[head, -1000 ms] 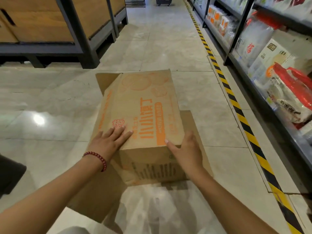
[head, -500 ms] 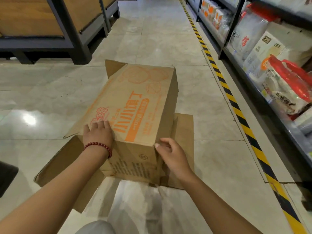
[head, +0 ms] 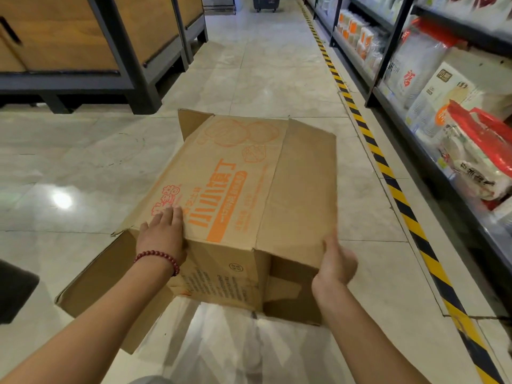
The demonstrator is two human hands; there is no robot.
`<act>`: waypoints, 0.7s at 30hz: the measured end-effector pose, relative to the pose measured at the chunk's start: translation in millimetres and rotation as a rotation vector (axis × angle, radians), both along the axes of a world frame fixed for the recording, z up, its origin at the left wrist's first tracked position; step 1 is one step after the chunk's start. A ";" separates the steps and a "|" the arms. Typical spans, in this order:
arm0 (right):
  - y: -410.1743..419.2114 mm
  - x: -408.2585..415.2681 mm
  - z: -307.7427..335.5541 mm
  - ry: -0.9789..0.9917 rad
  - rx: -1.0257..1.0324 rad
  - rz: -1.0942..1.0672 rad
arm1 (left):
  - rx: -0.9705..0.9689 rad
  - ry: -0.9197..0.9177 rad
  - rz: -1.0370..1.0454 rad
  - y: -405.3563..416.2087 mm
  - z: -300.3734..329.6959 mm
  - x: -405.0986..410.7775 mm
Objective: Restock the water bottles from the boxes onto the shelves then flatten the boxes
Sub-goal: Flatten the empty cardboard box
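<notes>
— What has changed since half a second ago?
— The cardboard box point(head: 235, 189) has skewed further over to the right; its side panel now lies much flatter. The right hand point(head: 336, 261) has moved out from the front corner to the right edge of that panel.

— State of the hands?
— Left hand point(head: 163, 234): fingers straight, palm pressed flat on the printed top face near its front left corner; a red bead bracelet point(head: 158, 259) sits on the wrist. Right hand: held at the near right corner of the side panel. The view is blurred, so I cannot tell whether it grips the edge.

— Position of the box?
— On the tiled floor point(head: 83, 176) of the aisle, partly collapsed, end flaps open, one flap spread on the floor at the left. A striped yellow-and-black line point(head: 401, 200) runs to its right, before the stocked shelves point(head: 443, 151).
</notes>
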State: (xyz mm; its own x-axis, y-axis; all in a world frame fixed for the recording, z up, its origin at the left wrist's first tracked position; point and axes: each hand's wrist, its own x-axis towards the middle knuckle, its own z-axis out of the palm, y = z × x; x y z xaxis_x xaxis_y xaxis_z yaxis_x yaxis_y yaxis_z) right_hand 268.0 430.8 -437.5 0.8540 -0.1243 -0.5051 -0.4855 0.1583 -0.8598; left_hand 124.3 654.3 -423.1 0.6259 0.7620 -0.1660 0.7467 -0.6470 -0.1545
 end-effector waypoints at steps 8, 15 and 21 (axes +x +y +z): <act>11.8 -47.3 51.0 -0.696 0.110 0.613 | -0.064 -0.110 -0.092 -8.6 34.9 -15.8; 30.7 -55.7 30.4 -0.982 -0.486 1.256 | 0.112 -0.778 -0.138 -16.2 90.1 -21.9; 32.2 -57.3 16.2 -0.974 -0.630 1.497 | 0.035 -0.659 -0.424 -46.6 91.9 13.7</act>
